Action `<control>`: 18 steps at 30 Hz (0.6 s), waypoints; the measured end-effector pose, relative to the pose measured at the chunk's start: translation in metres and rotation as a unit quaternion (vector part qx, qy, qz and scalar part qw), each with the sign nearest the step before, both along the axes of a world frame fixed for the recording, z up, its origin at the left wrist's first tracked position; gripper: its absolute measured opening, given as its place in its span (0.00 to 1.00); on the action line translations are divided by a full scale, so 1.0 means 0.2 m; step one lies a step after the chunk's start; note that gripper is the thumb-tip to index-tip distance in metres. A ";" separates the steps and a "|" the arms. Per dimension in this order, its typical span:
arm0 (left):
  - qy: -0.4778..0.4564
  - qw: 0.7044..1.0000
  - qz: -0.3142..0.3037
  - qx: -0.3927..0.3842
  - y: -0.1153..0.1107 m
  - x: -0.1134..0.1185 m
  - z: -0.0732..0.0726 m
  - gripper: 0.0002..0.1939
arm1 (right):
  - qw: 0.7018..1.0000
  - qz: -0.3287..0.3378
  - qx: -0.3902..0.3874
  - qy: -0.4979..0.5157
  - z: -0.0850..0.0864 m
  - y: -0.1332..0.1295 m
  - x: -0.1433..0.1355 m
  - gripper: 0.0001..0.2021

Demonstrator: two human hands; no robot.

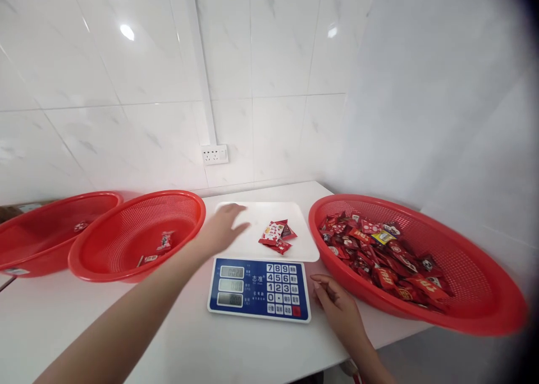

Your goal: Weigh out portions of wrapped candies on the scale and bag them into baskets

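My left hand (224, 227) is over the left part of the white weighing tray (256, 213), its fingers apart and nothing in them. To its right, a few red and white wrapped packets (275, 235) lie on the tray. The scale's blue panel (259, 288) faces me with three small displays and a keypad. My right hand (334, 300) is beside the panel's right edge, near the rim of the right basket, its fingers loosely bent with nothing seen between them.
A large red basket (471, 260) on the right holds many wrapped packets. On the left are a red basket (126, 232) with a few packets and another red basket (33, 238) beyond it. A socket (215, 154) is on the tiled wall.
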State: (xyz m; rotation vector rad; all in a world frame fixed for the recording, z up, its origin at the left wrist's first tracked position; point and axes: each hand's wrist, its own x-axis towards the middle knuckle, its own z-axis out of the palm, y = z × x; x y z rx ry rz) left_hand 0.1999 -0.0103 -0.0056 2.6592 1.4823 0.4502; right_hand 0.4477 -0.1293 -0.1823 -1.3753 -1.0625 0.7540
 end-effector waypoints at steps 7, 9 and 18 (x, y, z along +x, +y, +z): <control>0.072 0.972 -0.203 -0.096 -0.01 0.43 -0.13 0.34 | 1.000 -0.009 0.023 0.012 0.01 -0.01 -0.01 0.19; 0.091 0.975 -0.187 -0.076 0.04 0.45 -0.15 0.32 | 1.000 -0.004 0.021 0.014 0.01 -0.01 -0.01 0.18; 0.084 0.989 -0.120 -0.008 0.08 0.48 -0.22 0.15 | 1.000 0.000 0.008 0.016 0.00 -0.01 -0.01 0.17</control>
